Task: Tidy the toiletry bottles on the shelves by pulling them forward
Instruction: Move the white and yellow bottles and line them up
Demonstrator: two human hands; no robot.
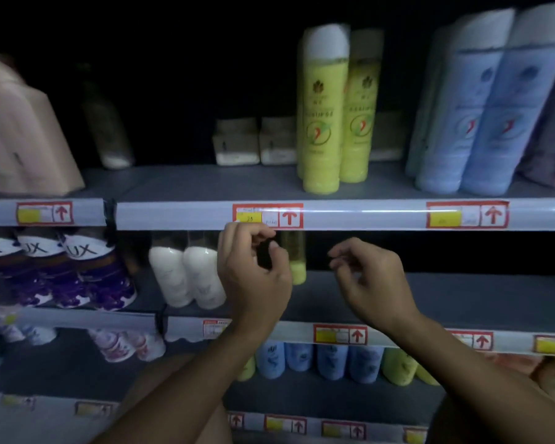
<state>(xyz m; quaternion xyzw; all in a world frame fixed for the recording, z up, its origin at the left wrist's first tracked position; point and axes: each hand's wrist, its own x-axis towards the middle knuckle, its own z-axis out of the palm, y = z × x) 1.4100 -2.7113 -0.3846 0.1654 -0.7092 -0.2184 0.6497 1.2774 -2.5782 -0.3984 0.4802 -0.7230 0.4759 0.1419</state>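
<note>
While the left hand (253,277) curls its fingers round what looks like a dark cap, the upright yellow bottle (297,261) stands just behind it on the middle shelf (462,302), set back from the front edge. The right hand (369,283) hovers loosely curled and empty, farther from the bottle, so the left seems better placed to draw it forward.
</note>
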